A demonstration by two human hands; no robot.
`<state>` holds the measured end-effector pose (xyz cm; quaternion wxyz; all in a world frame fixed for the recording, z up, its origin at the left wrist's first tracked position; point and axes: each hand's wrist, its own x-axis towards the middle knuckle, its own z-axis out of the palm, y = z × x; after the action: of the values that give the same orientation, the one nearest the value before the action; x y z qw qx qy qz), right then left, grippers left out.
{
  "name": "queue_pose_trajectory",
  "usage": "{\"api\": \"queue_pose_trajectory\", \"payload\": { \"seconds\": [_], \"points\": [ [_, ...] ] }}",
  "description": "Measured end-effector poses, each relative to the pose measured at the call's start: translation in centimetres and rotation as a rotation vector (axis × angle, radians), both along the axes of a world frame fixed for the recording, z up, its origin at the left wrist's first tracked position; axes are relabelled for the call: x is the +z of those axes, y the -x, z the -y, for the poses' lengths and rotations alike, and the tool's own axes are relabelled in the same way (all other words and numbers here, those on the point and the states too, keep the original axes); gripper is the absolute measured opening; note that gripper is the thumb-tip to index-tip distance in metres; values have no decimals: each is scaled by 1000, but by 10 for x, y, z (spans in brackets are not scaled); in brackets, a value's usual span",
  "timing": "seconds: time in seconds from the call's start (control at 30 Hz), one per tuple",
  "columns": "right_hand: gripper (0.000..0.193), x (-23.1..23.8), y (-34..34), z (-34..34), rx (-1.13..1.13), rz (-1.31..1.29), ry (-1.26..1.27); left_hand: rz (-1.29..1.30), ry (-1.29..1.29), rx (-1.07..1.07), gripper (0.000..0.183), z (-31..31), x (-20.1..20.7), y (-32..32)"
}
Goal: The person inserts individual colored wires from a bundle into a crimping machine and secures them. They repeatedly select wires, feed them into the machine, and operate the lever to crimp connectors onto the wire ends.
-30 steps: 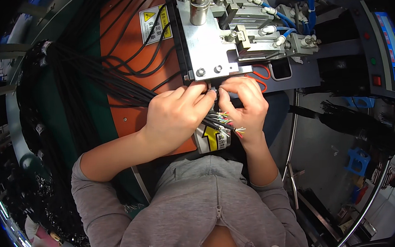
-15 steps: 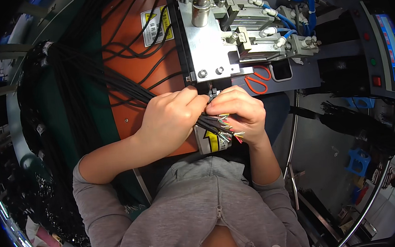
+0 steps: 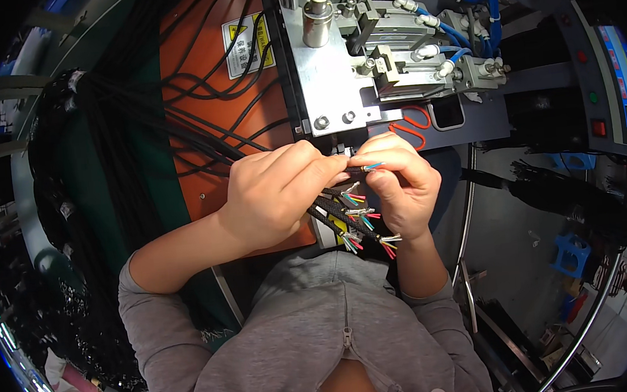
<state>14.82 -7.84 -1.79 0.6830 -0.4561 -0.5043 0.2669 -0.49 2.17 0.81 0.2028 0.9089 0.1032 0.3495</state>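
My left hand is closed round several black braided cables. Their cut ends fan out below my fingers, showing thin red, yellow, white and blue wires. One cable end with blue wires pokes out between my two hands. My right hand pinches at this cable, its fingertips meeting those of my left hand. Both hands are just in front of a machine's silver metal plate. A small dark and silver part shows behind my fingertips, partly hidden.
Orange-handled scissors and a dark rectangular device lie right of the plate. Pneumatic cylinders with blue hoses stand behind. Loose black cables cross the orange surface at left. A control panel with buttons is far right.
My right hand has shifted slightly right, and one cable end now stands apart between my hands. The other cable ends have spread downward. The machine's upright rod has lowered, and a cylinder block has shifted.
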Motion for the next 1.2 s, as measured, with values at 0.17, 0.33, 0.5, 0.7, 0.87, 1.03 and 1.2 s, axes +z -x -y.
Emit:
{"api": "queue_pose_trajectory", "payload": {
  "seconds": [0.17,0.33,0.5,0.7,0.87,1.03,1.2],
  "points": [
    [8,4,1,3,25,-108,134,-28,-42,12,18,2,-4,-2],
    [11,11,6,7,-5,-218,247,-43,49,2,18,3,-1,-1],
    [14,14,12,4,-219,234,207,-4,139,-37,21,-1,-7,-3],
    [12,14,9,4,-204,146,171,-43,75,-25,20,3,0,-2],
    [9,13,13,6,-109,-216,237,12,62,-17,19,1,1,-2],
    [11,14,0,7,14,-190,266,43,35,-54,19,-1,-3,-2],
    [12,17,-6,11,-89,177,277,-86,-23,-44,21,1,-4,-4]
  ]
}}
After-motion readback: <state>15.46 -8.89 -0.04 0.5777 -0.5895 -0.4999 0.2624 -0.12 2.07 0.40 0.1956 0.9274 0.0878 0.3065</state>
